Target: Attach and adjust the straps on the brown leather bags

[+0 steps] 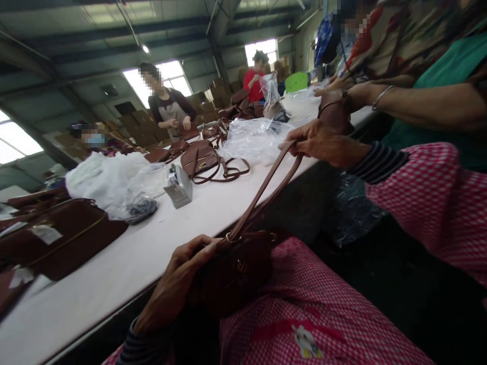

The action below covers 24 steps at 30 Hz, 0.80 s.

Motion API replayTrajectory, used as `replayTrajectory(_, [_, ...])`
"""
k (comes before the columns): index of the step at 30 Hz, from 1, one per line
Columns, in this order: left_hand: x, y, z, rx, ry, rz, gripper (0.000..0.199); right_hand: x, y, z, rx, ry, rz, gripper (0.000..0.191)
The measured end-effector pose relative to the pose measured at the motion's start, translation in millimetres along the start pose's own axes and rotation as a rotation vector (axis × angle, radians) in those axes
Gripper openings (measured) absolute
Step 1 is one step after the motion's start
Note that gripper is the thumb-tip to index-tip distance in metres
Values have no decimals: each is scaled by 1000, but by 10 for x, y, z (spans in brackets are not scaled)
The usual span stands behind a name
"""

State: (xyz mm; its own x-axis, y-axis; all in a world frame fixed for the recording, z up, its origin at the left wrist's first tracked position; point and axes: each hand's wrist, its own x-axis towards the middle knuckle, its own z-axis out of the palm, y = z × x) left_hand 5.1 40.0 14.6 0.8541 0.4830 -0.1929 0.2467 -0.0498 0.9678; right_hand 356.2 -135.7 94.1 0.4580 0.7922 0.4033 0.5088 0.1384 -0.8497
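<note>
A dark brown handbag (236, 274) rests on my lap, on the red-and-white checked apron (304, 294). My left hand (178, 279) is closed on the bag's upper left corner, close to a metal ring. From that ring a long brown strap (262, 190) runs up to the right, pulled taut. My right hand (323, 144) pinches the strap's far end, raised over the table's edge. Part of the bag's body lies in shadow, and its left side is hidden behind my left hand.
On the white table (171, 243) are a brown bag (200, 159) with a coiled strap, a grey box (178, 187), clear plastic (254, 139), white stuffing (110, 182) and a large brown bag (72, 233). At right, a co-worker's arms (429, 104) hold another bag (335, 111). Several people stand beyond.
</note>
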Motion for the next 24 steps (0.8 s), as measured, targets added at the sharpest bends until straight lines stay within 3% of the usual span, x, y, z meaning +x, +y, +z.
replayTrajectory(2, [40, -2, 2, -111, -38, -39, 28, 96, -93, 36, 31, -29, 49, 24])
replayTrajectory(5, [121, -30, -15, -279, -76, -65, 24, 227, -316, 219, 137, -172, 70, 38])
replayTrajectory(10, [198, -122, -113, -316, -103, -75, 23, 453, -779, 687, 356, -158, 27, 22])
replayTrajectory(13, [189, -124, -120, -286, -97, -70, 25, 586, -907, 980, 410, -212, -23, 17])
replayTrajectory(15, [171, -104, -96, -267, -77, -77, 29, 643, -877, 1152, 431, -311, -75, 6])
replayTrajectory(19, [133, -114, -82, -257, -22, -105, 36, 631, -637, 1365, 427, -501, -187, 42])
replayTrajectory(21, [118, -163, -120, -278, -12, -108, 37, 558, -485, 1372, 334, -500, -193, 48])
replayTrajectory(24, [104, -266, -214, -319, 19, -110, 35, 354, -214, 1277, 156, -542, -93, 34])
